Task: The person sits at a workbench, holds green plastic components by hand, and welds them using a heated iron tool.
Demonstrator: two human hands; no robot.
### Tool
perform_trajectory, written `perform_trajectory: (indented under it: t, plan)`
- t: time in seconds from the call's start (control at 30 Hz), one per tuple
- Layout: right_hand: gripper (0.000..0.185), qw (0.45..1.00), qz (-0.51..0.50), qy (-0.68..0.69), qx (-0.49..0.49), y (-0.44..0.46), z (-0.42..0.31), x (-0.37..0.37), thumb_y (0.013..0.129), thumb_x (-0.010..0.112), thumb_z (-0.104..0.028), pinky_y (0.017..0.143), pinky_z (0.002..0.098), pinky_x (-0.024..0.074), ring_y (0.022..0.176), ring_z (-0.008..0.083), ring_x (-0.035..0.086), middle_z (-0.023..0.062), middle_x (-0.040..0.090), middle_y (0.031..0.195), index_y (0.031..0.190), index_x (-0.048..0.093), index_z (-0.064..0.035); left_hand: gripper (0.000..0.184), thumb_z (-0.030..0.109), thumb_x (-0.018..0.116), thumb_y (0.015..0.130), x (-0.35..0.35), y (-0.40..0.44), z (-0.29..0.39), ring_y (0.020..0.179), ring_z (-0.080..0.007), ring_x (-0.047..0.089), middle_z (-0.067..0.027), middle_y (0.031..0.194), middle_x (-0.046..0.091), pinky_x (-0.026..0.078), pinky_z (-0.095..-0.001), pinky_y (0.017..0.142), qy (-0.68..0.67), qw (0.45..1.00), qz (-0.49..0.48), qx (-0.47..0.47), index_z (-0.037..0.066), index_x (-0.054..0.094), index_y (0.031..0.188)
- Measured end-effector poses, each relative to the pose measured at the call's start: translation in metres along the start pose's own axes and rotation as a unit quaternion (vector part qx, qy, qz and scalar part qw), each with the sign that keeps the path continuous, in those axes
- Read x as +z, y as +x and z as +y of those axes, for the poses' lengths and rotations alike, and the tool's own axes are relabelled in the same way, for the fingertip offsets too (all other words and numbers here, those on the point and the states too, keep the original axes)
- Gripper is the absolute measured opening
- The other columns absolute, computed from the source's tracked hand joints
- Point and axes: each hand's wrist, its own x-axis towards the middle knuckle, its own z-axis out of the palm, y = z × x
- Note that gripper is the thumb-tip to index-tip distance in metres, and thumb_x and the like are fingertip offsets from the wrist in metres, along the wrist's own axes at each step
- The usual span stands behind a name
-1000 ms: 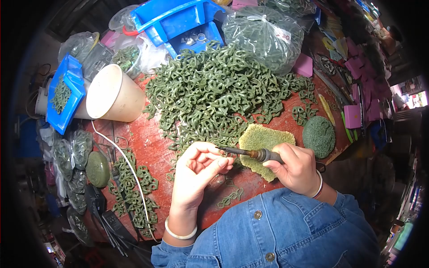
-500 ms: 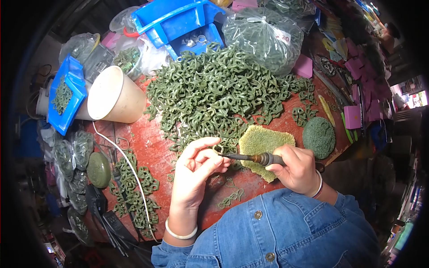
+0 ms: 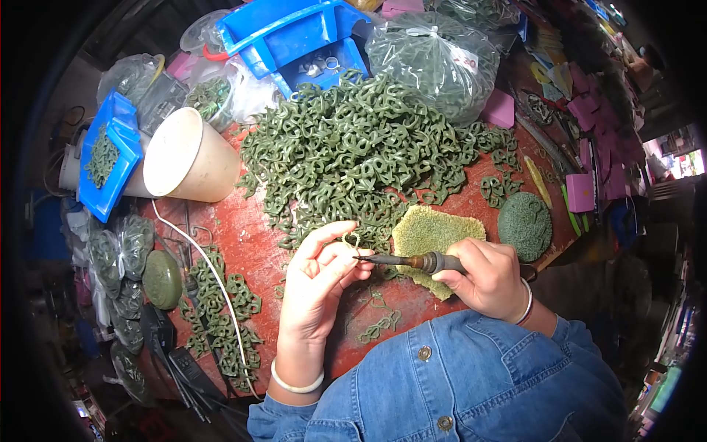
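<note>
My left hand [image 3: 324, 271] pinches a small green looped piece [image 3: 351, 239] between thumb and fingers, above the red tabletop. A soldering iron [image 3: 420, 261] lies in the closed grip of my right hand [image 3: 486, 276], its dark tip pointing left. That tip meets or nearly meets the piece at my left fingertips; exact contact is too small to tell. Beneath the iron sits a yellow-green sponge pad [image 3: 440, 230]. A big heap of similar green looped pieces [image 3: 361, 147] spreads just beyond both hands. Several loose pieces [image 3: 381, 324] lie near my shirt front.
Left of the heap a white bucket [image 3: 193, 158] lies tilted beside a blue tray [image 3: 110, 158]. Blue bins [image 3: 291, 33] and a filled clear bag [image 3: 434, 66] stand behind. A round green pad [image 3: 524, 227] is at right. A white cord [image 3: 210, 269] crosses the left side.
My left hand has turned slightly and shifted a little left, so the small looped piece now stands up more visibly. The soldering iron has moved slightly left with my right hand.
</note>
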Motion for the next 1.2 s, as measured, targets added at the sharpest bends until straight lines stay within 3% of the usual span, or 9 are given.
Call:
perform_trajectory:
  t: [0.17,0.23,0.87,1.2]
  plan:
    - [0.034,1.0,-0.004,-0.01,-0.002,0.001,-0.001,-0.002,0.089,0.077,-0.036,0.051,0.0376,0.0495,0.059,0.0279,0.064,0.009,0.062,0.073,0.091,0.063,-0.0056,0.045,0.002,0.068,0.097,0.0,0.0,0.001,0.09,-0.0192,0.073,-0.0141,0.103,0.073,0.06,-0.0325,0.085,-0.011,1.0,-0.014,0.003,-0.002,0.053,0.139]
    - [0.034,1.0,-0.005,-0.013,-0.004,0.001,-0.001,-0.001,0.089,0.077,-0.037,0.051,0.0374,0.0495,0.059,0.0277,0.064,0.009,0.062,0.073,0.091,0.063,-0.0056,0.05,0.0,0.07,0.092,0.004,-0.001,0.002,0.086,-0.0209,0.07,-0.0111,0.1,0.07,0.06,-0.0304,0.079,0.001,1.0,0.017,-0.006,-0.003,0.053,0.138]
    - [0.032,0.999,0.014,0.028,0.025,-0.001,0.0,0.0,0.091,0.076,-0.035,0.051,0.0373,0.0499,0.059,0.0276,0.065,0.0083,0.062,0.072,0.092,0.062,-0.0056,0.047,0.0,0.071,0.093,0.006,-0.002,0.001,0.088,-0.0192,0.072,-0.0091,0.097,0.071,0.059,-0.0303,0.08,0.036,0.999,0.005,-0.006,-0.002,0.055,0.136]
    - [0.032,1.0,0.018,0.003,0.025,0.002,-0.003,0.002,0.091,0.076,-0.034,0.052,0.0378,0.0506,0.06,0.0278,0.066,0.0083,0.062,0.073,0.092,0.062,-0.0056,0.041,-0.006,0.071,0.092,0.01,-0.004,0.001,0.097,-0.0175,0.072,-0.0091,0.097,0.073,0.057,-0.0301,0.092,0.085,0.996,-0.017,0.022,-0.003,0.06,0.131]
